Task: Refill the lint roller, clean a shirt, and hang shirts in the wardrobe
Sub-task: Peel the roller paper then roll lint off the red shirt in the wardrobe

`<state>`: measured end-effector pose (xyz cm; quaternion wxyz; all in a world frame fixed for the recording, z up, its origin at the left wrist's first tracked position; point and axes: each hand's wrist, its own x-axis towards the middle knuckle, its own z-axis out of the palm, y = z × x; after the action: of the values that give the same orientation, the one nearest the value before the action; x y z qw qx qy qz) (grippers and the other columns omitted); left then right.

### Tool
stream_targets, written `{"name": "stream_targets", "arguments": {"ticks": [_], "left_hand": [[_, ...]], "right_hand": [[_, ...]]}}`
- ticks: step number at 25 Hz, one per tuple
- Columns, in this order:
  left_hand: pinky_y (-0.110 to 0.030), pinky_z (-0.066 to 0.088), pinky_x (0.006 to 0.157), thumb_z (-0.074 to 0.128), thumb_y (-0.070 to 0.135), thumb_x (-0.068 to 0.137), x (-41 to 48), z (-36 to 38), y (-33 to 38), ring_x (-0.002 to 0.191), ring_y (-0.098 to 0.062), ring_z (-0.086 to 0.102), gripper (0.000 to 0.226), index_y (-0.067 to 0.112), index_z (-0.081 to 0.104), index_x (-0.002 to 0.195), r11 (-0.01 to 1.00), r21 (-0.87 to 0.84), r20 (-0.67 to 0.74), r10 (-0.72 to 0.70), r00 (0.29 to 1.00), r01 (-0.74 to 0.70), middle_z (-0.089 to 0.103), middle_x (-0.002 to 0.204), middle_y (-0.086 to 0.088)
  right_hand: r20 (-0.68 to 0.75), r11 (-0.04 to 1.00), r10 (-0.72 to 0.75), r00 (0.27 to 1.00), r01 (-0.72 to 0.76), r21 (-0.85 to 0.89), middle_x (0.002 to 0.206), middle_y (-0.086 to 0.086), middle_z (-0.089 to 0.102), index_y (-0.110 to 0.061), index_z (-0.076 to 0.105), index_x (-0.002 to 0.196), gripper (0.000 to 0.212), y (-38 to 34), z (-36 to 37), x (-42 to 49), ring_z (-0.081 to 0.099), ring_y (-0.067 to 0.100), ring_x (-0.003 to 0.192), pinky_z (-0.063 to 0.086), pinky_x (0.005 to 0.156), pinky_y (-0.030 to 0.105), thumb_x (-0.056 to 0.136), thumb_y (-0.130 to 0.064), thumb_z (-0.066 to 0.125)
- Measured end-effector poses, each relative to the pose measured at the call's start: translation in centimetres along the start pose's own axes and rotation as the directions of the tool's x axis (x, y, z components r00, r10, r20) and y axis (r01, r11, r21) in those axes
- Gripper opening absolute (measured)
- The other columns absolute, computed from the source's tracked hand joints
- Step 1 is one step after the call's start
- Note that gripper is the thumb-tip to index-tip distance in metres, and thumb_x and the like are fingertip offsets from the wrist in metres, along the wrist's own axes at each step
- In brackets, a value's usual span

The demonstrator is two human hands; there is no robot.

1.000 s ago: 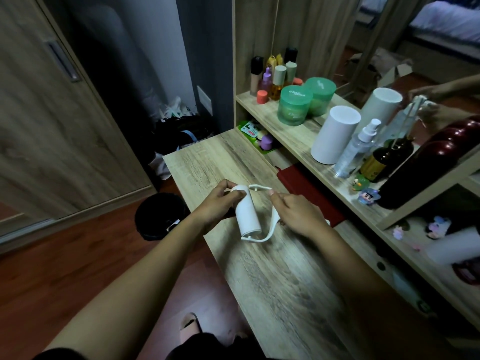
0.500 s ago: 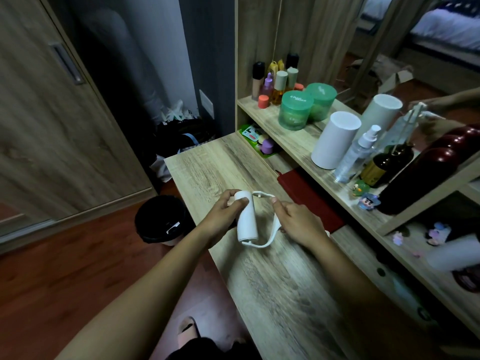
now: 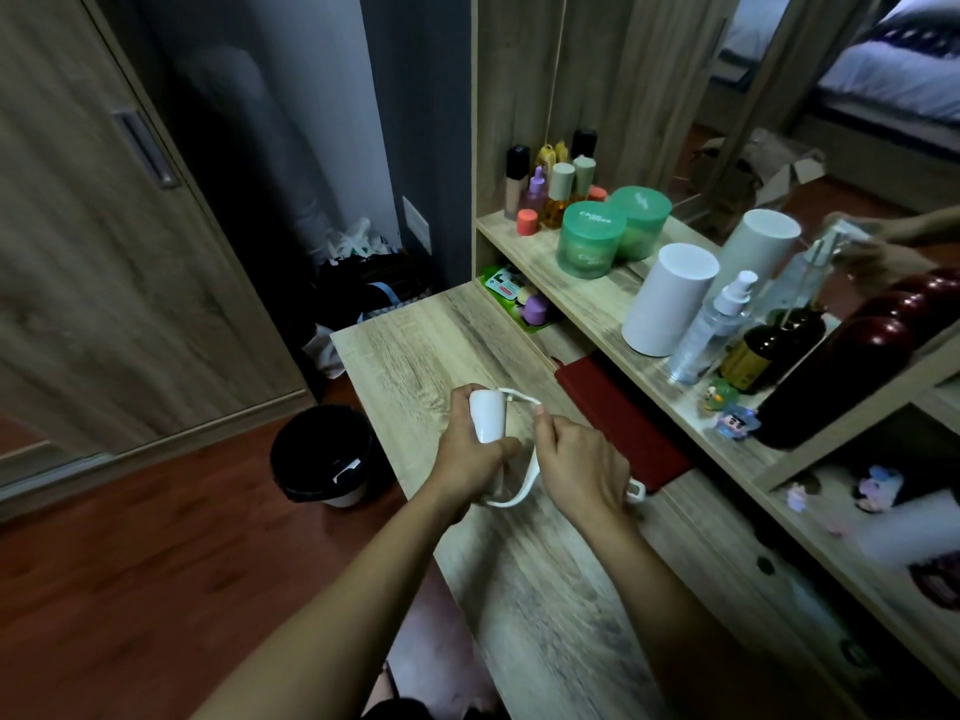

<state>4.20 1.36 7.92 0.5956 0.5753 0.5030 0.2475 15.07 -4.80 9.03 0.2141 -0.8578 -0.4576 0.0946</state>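
The left hand [image 3: 467, 454] grips the white roll [image 3: 487, 415], fingers curled round its lower half, and holds it tilted over the table [image 3: 410, 350]. The right hand [image 3: 584, 462] pinches the lint roller frame [image 3: 519, 497] near its upper end, just beside the top of the roll. The frame curves below both hands. A black bin [image 3: 324, 454] stands on the floor, left of the table

white roll [image 3: 487, 417] | green jars [image 3: 589, 239] | black bin [image 3: 323, 453] | red mat [image 3: 618, 418]
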Motion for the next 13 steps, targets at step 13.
{"name": "stream_targets", "arguments": {"ticks": [13], "left_hand": [[-0.042,0.055,0.071,0.063,0.032,0.068,-0.6,-1.5,1.1,0.078,-0.024,0.065,0.056,0.028,0.039,0.119,0.947,0.257,-0.027,0.204,0.978,-0.191,0.066,0.095,-0.007]], "right_hand": [[0.178,0.944,-0.174,0.969,0.112,0.31,0.069,0.007,0.06,-0.023,0.041,0.059,0.049,-0.1,-0.9,0.9,0.061,0.03,0.072,0.046,0.066,0.038,0.097,-0.046,0.021]]}}
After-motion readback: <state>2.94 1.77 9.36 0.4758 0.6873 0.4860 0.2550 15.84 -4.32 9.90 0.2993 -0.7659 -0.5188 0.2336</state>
